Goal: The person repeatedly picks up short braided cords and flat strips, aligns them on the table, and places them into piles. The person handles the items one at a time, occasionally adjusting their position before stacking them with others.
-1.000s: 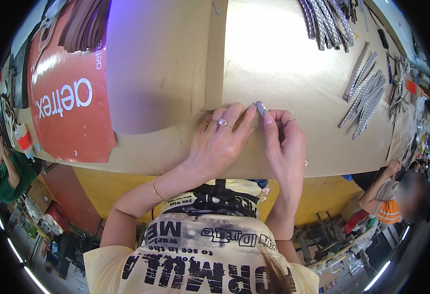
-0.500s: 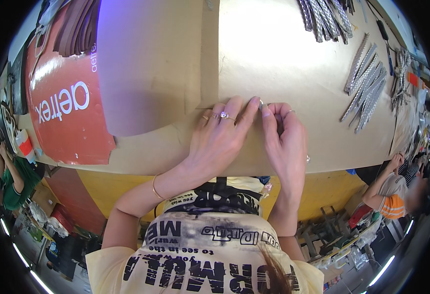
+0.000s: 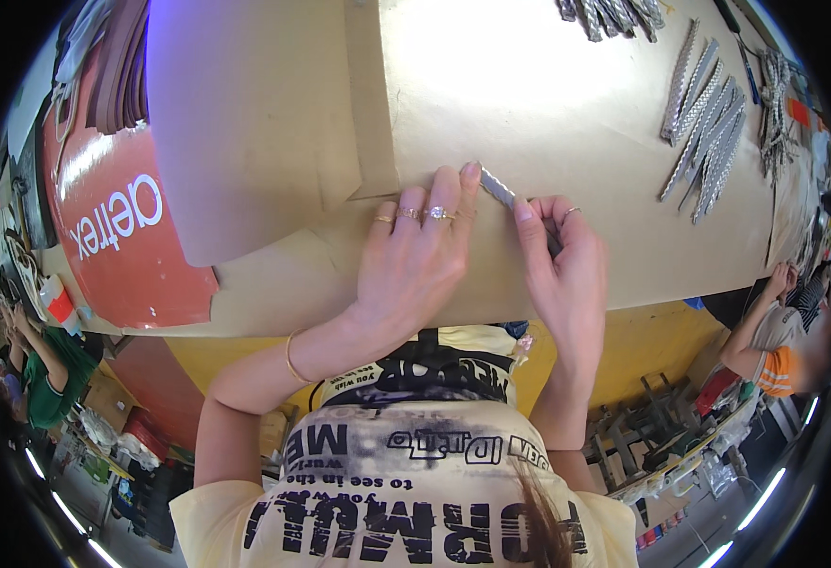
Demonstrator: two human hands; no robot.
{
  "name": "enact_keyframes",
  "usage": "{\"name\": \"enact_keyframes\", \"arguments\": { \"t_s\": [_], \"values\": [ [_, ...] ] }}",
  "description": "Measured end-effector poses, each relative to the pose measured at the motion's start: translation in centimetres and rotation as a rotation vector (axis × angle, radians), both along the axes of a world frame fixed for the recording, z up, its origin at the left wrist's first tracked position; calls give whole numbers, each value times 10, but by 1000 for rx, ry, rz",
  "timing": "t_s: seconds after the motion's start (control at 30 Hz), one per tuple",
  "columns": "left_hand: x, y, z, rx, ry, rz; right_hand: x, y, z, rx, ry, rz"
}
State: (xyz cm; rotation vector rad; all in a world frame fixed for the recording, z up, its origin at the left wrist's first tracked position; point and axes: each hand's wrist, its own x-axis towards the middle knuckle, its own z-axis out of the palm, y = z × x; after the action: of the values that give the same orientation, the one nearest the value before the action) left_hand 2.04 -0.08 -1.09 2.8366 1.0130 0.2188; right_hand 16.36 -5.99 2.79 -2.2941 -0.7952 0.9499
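white tube lights (image 3: pixel 761 501) glow at lower left and right; a yellow surface (image 3: pixel 647 343) and a dark-red surface (image 3: pixel 155 388) show past a brown-covered table (image 3: pixel 666 251).

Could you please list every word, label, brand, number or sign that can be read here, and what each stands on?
Red sheet: large white lettering, readable, but I won't copy its wording.
Shirt: mostly black lettering in several sizes, partly readable; likewise not copied.
Grey strip between the left hand and right hand: no lettering visible.
Background: any markings are too small or blurred to read.
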Motion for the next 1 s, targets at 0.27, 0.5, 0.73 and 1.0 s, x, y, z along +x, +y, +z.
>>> {"name": "enact_keyframes", "arguments": {
  "t_s": [0.27, 0.5, 0.73, 1.0],
  "values": [
    [2, 0, 0, 90, 48, -21, -2, 4, 0, -30, -88, 50],
    [1, -1, 0, 6, 31, 17, -3, 4, -2, -34, -122, 67],
    [-5, -6, 1, 10, -101, -35, -4, 4, -4, -13, -153, 73],
    [-3, -12, -9, -329, -54, -169, 7, -10, -1, -64, -84, 49]
  ]
}}
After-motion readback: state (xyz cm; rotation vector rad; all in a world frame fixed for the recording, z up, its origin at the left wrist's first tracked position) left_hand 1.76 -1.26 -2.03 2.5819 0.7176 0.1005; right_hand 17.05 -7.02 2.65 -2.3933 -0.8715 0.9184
